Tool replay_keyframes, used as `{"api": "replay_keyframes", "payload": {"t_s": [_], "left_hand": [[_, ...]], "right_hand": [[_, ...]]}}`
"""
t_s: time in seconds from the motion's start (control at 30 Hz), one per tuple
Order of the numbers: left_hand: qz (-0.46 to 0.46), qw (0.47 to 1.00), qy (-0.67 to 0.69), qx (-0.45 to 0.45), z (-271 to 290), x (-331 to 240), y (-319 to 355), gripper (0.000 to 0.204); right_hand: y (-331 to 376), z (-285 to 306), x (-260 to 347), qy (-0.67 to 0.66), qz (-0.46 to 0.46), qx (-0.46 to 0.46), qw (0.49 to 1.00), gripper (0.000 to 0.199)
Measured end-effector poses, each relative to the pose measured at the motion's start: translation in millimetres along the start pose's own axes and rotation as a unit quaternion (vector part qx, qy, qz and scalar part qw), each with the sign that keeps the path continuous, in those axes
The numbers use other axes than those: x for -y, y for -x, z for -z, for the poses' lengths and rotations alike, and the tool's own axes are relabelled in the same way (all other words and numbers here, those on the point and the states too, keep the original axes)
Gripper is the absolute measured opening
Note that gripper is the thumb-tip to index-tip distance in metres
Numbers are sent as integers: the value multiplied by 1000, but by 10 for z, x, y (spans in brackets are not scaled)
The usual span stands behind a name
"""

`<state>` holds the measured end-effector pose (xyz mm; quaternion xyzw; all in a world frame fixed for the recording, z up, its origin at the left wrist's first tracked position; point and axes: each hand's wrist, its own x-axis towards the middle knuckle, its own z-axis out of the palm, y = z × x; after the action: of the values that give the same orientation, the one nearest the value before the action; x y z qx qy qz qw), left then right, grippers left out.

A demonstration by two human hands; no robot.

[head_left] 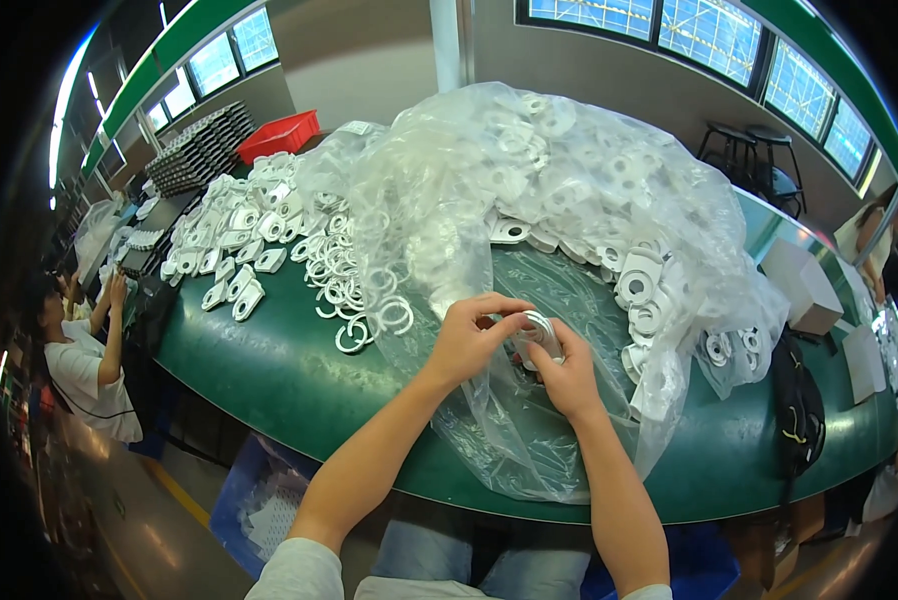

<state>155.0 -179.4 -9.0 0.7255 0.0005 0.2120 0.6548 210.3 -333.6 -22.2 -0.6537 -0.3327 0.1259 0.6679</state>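
Observation:
Both of my hands meet over the plastic sheet in front of me. My left hand pinches the rim of a white ring between thumb and fingers. My right hand is closed around a white plastic part at the same spot, its thumb against the ring. Fingers hide most of that part, so I cannot tell whether ring and part are joined. Left of my hands lie loose white rings, beside a heap of white tab-shaped parts with round holes. More such parts spill from the large clear plastic bag.
The green table curves around me. A red bin and stacked grey trays stand at the far left. A white box and a black bag are on the right. A blue crate sits below the table edge. Another person works at left.

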Motion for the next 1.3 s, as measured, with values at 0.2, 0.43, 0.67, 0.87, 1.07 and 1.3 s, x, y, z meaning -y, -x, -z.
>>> {"api": "replay_keyframes", "payload": {"t_s": [0.2,0.43,0.67,0.87,1.07,1.3], "left_hand": [[12,999,10,38,31,-67,-8,17],[13,996,-41,83,93,-93,-2,20],[16,996,-54,75,89,-149,24,16],[-74,982,-169,47,19,-158,57,16],[-70,987,-143,9,-78,-153,80,9],[-29,983,-165,75,-50,-126,49,26]], "right_hand": [[-13,24,-90,-69,-43,7,997,26],[-2,22,-52,-41,-30,40,998,27],[10,23,-47,-144,-73,37,986,30],[22,59,-78,-65,-69,28,995,33],[39,45,-108,6,-43,-18,999,32],[-51,-17,-244,-150,-92,-56,983,42]]}}
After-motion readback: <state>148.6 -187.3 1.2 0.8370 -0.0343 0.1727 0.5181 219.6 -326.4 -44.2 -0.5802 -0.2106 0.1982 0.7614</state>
